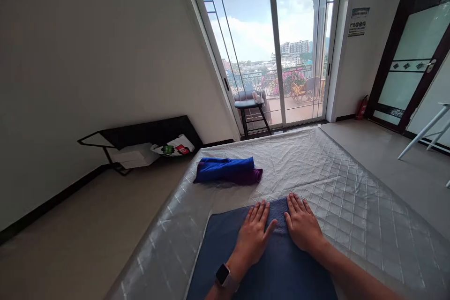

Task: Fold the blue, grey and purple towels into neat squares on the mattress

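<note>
A dark blue cloth (225, 243) lies spread on the quilted mattress (337, 187), with a lighter, fuzzy blue strip near its far edge. My left hand (253, 232) rests flat on that far part, fingers stretched forward and thumb out to the side; a watch is on the wrist. Beside it, my right hand (301, 220) also presses flat, at the cloth's far right corner, fingers extended. Neither hand grips anything. Farther off, a rolled blue and purple cloth (228, 171) sits apart from both hands.
A low black rack (151, 133) with a white box and a printed bag stands by the left wall. Past the mattress are a stool (251, 105) and sliding glass doors (277, 56). To the right are a fire extinguisher (362, 108), a dark-framed door (404, 56) and white furniture legs (423, 131).
</note>
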Demonstrator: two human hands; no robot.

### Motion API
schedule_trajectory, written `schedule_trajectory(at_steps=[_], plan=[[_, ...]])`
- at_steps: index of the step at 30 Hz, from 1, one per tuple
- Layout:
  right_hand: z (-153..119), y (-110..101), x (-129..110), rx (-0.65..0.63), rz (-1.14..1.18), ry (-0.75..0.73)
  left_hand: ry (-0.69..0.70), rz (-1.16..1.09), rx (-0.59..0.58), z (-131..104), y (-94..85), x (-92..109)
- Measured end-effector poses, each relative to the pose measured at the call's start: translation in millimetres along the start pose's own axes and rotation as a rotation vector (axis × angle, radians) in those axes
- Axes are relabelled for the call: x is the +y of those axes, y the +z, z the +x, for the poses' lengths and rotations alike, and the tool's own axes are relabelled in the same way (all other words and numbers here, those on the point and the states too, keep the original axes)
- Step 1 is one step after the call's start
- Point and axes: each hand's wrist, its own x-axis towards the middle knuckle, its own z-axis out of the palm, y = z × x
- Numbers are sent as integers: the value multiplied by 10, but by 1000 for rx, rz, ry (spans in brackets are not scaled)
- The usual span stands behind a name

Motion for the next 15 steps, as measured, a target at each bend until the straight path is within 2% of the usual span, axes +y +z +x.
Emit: schedule_trajectory(at_steps=[3,6,9,12,15], plan=[[7,12,1,9,8,5,-179,72,-55,-326,-135,-664],[8,68,42,31,7,-11,-288,68,-88,-530,-250,-1100],[5,134,96,50,-5,-30,-328,35,-49,-609,-260,-1225],[-4,183,142,55,-21,-37,-317,29,1,-631,-218,-1183],[-19,213,176,65,-34,-42,-324,34,3,-647,-204,-1133]])
